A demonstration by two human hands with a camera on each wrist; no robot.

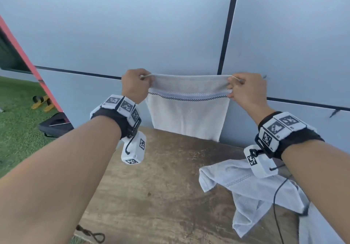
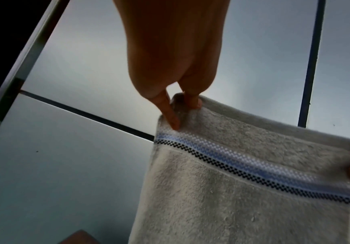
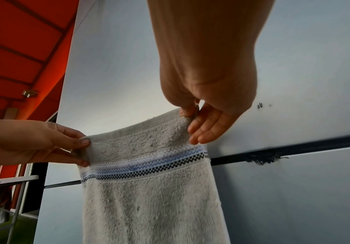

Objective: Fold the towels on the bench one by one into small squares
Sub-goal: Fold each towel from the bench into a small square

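A white towel [image 1: 187, 111] with a blue and black checked stripe hangs upright above the far end of the wooden bench [image 1: 155, 187], stretched between both hands. My left hand [image 1: 138, 84] pinches its top left corner, thumb and finger on the cloth [image 2: 190, 102]. My right hand [image 1: 244, 88] pinches the top right corner between thumb and forefinger [image 3: 188, 110], the other fingers [image 3: 203, 130] hanging loose. The towel [image 2: 243, 189] [image 3: 149, 198] has its lower edge just above the bench. A second white towel [image 1: 251, 192] lies crumpled on the bench at the right.
A grey panelled wall [image 1: 170, 35] with dark seams stands right behind the bench. Green turf [image 1: 17, 126] with yellow sandals [image 1: 41, 101] and a dark object [image 1: 55, 124] lies to the left. A black cable [image 1: 276, 206] runs over the crumpled towel. A red-framed structure [image 3: 19, 57] is at left.
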